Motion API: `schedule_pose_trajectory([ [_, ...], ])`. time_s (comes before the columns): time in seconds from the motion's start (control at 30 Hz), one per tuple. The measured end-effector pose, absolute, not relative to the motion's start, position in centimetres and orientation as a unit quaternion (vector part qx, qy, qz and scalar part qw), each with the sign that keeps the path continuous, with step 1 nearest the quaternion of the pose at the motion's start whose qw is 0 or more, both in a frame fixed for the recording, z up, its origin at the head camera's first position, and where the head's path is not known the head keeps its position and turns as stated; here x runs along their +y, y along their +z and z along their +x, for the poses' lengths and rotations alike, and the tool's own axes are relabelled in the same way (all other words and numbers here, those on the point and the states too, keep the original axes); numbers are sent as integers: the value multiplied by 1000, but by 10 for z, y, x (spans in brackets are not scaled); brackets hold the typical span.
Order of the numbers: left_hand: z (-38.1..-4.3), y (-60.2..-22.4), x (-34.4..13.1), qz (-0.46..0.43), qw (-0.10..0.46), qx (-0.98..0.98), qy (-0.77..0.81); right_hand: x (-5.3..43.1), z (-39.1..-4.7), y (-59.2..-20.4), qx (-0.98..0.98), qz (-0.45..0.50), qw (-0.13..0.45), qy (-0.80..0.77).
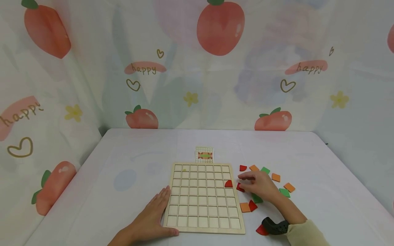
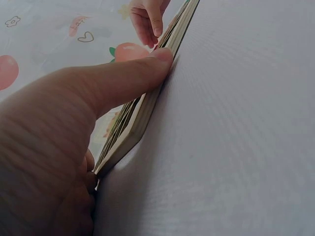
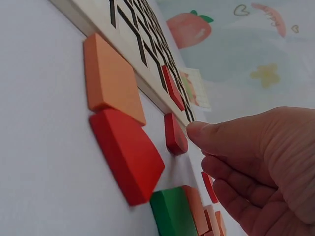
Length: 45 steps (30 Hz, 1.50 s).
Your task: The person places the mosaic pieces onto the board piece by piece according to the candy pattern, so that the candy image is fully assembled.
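A wooden grid board [image 1: 203, 229] lies on the table, with one red quarter-round piece [image 1: 228, 184] in a cell at its right side. My left hand [image 1: 150, 216] rests at the board's near left corner, fingers along the left edge. Its thumb [image 2: 133, 81] touches the near edge. To the right of the board, my right hand [image 1: 260, 184] hovers with thumb and forefinger apart, nothing held between them. Just by its thumb tip lies another red piece [image 3: 175, 133], beside the board's right edge; whether they touch I cannot tell.
Loose orange pieces [image 1: 245, 207], green pieces [image 1: 284, 192] and red pieces [image 1: 252, 205] lie right of the board. A small pattern card [image 1: 204, 150] sits behind it. Near my right wrist, a black curved object [image 1: 275, 227] partly covers a red piece [image 1: 262, 230].
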<state>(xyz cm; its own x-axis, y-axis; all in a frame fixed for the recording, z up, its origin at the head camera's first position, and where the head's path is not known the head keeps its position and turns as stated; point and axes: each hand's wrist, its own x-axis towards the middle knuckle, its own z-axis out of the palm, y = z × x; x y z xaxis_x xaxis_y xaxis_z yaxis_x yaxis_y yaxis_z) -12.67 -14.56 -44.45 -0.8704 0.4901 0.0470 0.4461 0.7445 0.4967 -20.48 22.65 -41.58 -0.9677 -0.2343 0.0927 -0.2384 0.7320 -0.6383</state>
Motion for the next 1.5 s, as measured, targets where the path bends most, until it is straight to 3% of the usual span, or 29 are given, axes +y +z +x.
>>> schedule_pose_trajectory([
  [1.1,-126,-447,-146,243,41,935,253,304,-200,-415,-940,39,43,336],
  [1.5,-126,-446,-145,247,40,934,256,326,-201,-418,-935,10,33,354],
])
